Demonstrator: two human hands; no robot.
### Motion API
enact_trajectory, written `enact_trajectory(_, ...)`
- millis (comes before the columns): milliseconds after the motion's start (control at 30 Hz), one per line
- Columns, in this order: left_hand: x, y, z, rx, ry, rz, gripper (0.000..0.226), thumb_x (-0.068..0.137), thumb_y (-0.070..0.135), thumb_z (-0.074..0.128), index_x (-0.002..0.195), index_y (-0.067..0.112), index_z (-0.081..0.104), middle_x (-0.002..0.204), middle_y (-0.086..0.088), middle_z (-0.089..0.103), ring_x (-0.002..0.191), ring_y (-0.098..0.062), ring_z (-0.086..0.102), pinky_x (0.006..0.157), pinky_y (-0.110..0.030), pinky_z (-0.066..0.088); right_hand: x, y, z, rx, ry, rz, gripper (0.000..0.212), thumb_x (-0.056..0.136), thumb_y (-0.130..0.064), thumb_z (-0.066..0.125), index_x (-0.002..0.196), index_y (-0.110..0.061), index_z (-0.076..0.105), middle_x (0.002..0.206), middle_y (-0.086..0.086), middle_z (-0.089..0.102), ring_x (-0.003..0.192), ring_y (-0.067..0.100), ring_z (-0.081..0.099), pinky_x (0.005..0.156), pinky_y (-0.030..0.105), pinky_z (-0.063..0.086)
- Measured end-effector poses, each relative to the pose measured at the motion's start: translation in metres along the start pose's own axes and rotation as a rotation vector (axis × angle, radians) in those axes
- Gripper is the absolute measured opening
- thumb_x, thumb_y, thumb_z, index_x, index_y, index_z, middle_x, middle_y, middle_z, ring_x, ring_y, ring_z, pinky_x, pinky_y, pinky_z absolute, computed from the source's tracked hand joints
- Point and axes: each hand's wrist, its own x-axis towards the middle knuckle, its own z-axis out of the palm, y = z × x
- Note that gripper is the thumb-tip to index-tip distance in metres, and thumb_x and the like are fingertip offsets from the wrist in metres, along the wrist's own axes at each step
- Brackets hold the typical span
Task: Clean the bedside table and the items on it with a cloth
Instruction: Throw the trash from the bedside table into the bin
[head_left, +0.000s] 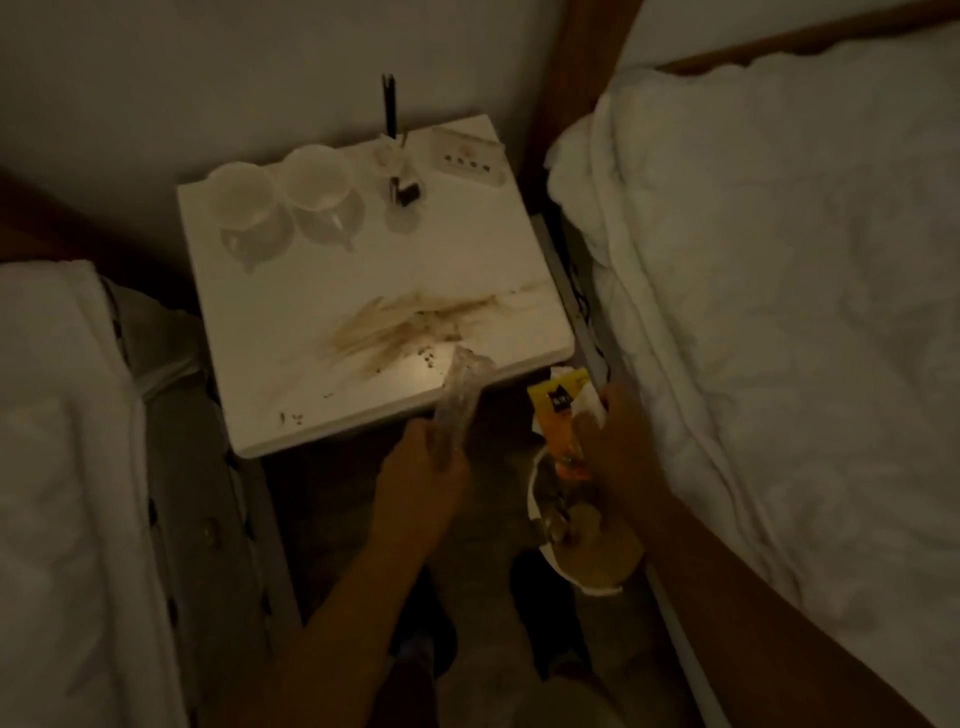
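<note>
Two beds with white bedding flank the scene: the right bed (779, 291) fills the right side, the left bed (57, 441) the lower left. Between them stands the white bedside table, its tabletop (291, 291) smeared with a brown stain (410, 325) across the near half, with dark crumbs beside the smear and along the front edge.

At the back left of the tabletop stand two white cups (241, 195), side by side, each on a clear saucer; what is in them cannot be told in the dim light. To their right is a small clear holder (392, 156) with a dark upright stick in it, and at the back right corner a white switch panel (467, 158).

Below the table's front right corner sits a white bin (576, 525), holding crumpled wrappers and paper.

The left hand (421, 478) is closed around a clear, crumpled plastic wrapper (462, 389), fingers clamped on its lower end; its upper end lies over the tabletop's front edge, touching the stained area. The right hand (618, 441), over the bin, grips a yellow-orange packet (563, 415) together with white paper. No piece of fabric can be made out for certain.
</note>
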Motion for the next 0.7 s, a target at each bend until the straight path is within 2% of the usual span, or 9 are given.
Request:
enact_trajectory(100,-0.021,-0.007,0.055,-0.013,-0.049,-0.055,0.018,0.089,0.027,0.06,0.096,0.025,0.044,0.081,0.003,0.059,0.065,-0.011,0.061,0.046,-0.023,0.046,-0.008,0.06,-0.009,-0.114,-0.024,0.054,0.009,0.092,-0.019,0.053,0.095,-0.024,0.046,0.078,-0.01,0.051,0.079,0.019,0.055,0.067,0.031,0.043)
enact_trajectory(233,-0.036,-0.019,0.132,-0.082,-0.101,-0.267,0.017,0.091,0.027,0.059,0.101,0.022,0.046,0.087,0.001,0.059,0.076,-0.017,0.064,0.064,-0.036,0.058,-0.01,0.126,-0.017,-0.166,-0.003,0.098,0.008,0.095,-0.028,0.052,0.093,-0.021,0.048,0.08,-0.007,0.052,0.083,0.021,0.06,0.062,0.021,0.039)
enact_trajectory(300,-0.039,-0.03,0.17,-0.135,-0.107,-0.382,0.016,0.092,0.023,0.057,0.103,0.022,0.046,0.086,0.0,0.058,0.075,-0.017,0.062,0.058,-0.033,0.056,-0.007,0.155,-0.018,-0.216,-0.02,0.105,0.016,0.093,-0.024,0.055,0.104,-0.012,0.053,0.093,0.003,0.058,0.094,0.026,0.06,0.071,0.028,0.041)
enact_trajectory(400,-0.034,-0.047,0.22,-0.161,-0.096,-0.474,0.011,0.095,0.022,0.053,0.102,0.016,0.048,0.085,-0.002,0.056,0.065,-0.01,0.053,0.044,-0.02,0.038,-0.006,0.194,-0.012,-0.328,0.033,0.05,0.028,0.094,-0.022,0.055,0.113,-0.003,0.056,0.11,0.016,0.061,0.106,0.031,0.058,0.087,0.035,0.042)
enact_trajectory(500,-0.031,-0.066,0.253,-0.156,-0.119,-0.476,0.021,0.095,0.021,0.049,0.109,0.005,0.052,0.079,-0.009,0.057,0.057,-0.014,0.054,0.042,-0.023,0.04,-0.009,0.228,0.003,-0.302,-0.023,0.036,0.036,0.098,-0.027,0.048,0.125,-0.004,0.051,0.122,0.016,0.059,0.115,0.031,0.055,0.098,0.035,0.041)
enact_trajectory(567,-0.03,-0.083,0.272,-0.147,-0.167,-0.408,0.026,0.093,0.02,0.053,0.115,0.007,0.051,0.073,-0.002,0.055,0.054,-0.017,0.057,0.04,-0.024,0.044,-0.006,0.252,0.014,-0.255,-0.071,0.082,0.046,0.095,-0.022,0.051,0.139,-0.013,0.041,0.138,0.011,0.051,0.126,0.028,0.048,0.105,0.036,0.039)
enact_trajectory(633,-0.027,-0.092,0.286,-0.137,-0.142,-0.374,0.029,0.091,0.021,0.057,0.117,0.008,0.05,0.077,0.0,0.056,0.059,-0.017,0.059,0.04,-0.024,0.047,-0.004,0.269,0.023,-0.215,-0.067,0.115,0.055,0.093,-0.019,0.053,0.145,-0.017,0.034,0.145,0.008,0.044,0.131,0.027,0.044,0.107,0.034,0.034)
enact_trajectory(667,-0.024,-0.097,0.295,-0.126,-0.111,-0.361,0.026,0.091,0.021,0.058,0.113,0.008,0.051,0.082,-0.003,0.059,0.066,-0.022,0.062,0.047,-0.03,0.053,-0.003,0.277,0.028,-0.197,-0.06,0.124,0.057,0.093,-0.019,0.054,0.146,-0.017,0.033,0.145,0.008,0.044,0.132,0.026,0.043,0.106,0.033,0.033)
enact_trajectory(700,-0.02,-0.099,0.303,-0.123,-0.084,-0.335,0.022,0.092,0.02,0.058,0.109,0.007,0.052,0.089,-0.007,0.062,0.076,-0.027,0.065,0.06,-0.04,0.058,0.0,0.286,0.032,-0.18,-0.055,0.117,0.057,0.093,-0.019,0.055,0.146,-0.017,0.033,0.145,0.008,0.044,0.131,0.026,0.044,0.105,0.031,0.032)
